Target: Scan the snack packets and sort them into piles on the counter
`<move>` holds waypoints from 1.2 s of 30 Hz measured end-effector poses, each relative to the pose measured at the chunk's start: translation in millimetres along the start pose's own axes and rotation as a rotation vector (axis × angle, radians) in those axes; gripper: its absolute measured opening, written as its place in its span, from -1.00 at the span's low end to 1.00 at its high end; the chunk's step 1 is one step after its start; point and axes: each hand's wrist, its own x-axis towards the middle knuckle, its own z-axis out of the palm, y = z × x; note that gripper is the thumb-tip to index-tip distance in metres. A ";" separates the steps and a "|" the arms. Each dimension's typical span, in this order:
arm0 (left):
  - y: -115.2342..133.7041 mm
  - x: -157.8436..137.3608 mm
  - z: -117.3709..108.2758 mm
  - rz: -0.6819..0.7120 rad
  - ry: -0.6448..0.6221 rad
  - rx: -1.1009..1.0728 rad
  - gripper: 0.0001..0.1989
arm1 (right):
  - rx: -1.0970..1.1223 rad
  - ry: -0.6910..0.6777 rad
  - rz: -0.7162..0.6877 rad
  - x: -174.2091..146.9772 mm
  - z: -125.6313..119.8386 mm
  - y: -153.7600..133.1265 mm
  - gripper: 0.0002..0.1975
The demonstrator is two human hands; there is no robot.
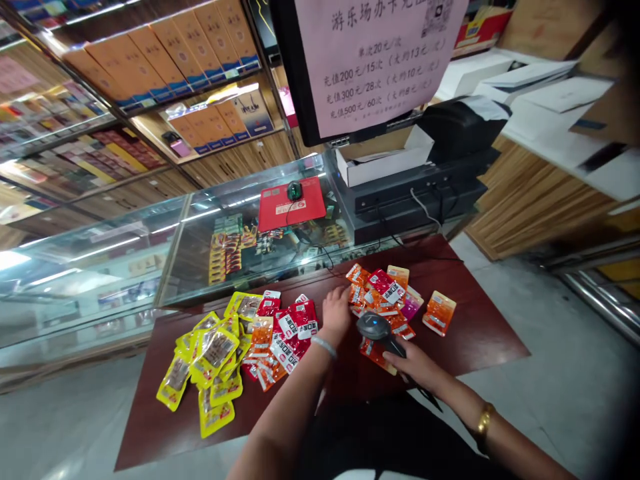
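head view: a black handheld barcode scanner (374,326) is gripped by its handle in the right hand (413,365), fingers wrapped round it; a blue light is shown on its head. it is held over the red-brown tabletop (480,340), just in front of the right-hand pile, and an orange packet (370,351) is partly covered by it. the left hand (336,312) is placed low between two piles, fingertips pointed at the near edge of the right-hand pile; its fingers are kept fairly narrow, and whether anything is pinched under them cannot be told. in that pile, orange snack packets (357,293) are topped by a red packet (383,285); one orange-and-cream packet (440,313) is set apart to the right. left of the left hand, red-and-white packets (300,320) are heaped with orange ones, flanked by yellow-edged packets (215,353) farther left. a pale bangle (324,346) is worn on the left wrist, a gold bracelet (484,423) on the right. beyond the table, a computer mouse (295,191) is set on a red mouse pad (313,200), on a glass display counter (193,267); a pink price sign (380,67) is mounted above.
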 end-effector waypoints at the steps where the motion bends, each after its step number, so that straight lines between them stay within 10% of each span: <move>1: 9.5 12.7 3.4 0.013 -0.045 0.018 -0.47 | 0.002 0.015 0.005 -2.6 -4.0 4.0 -0.42; 7: 16.2 43.3 3.1 -0.052 -0.193 0.090 -0.37 | 0.022 0.063 0.013 -10.1 -16.1 23.9 -0.44; 19: -53.1 -39.6 15.8 -0.338 -0.070 -0.692 -0.61 | 0.063 -0.040 -0.020 6.1 -2.4 -7.0 -0.45; 30: -50.3 -90.4 7.3 -0.754 -0.196 -2.223 -0.82 | -0.118 -0.038 -0.166 11.9 10.6 -21.6 -0.46; 36: -47.8 -97.9 9.2 -0.794 -0.052 -2.454 -0.87 | -0.091 -0.034 -0.135 8.9 18.3 -21.1 -0.50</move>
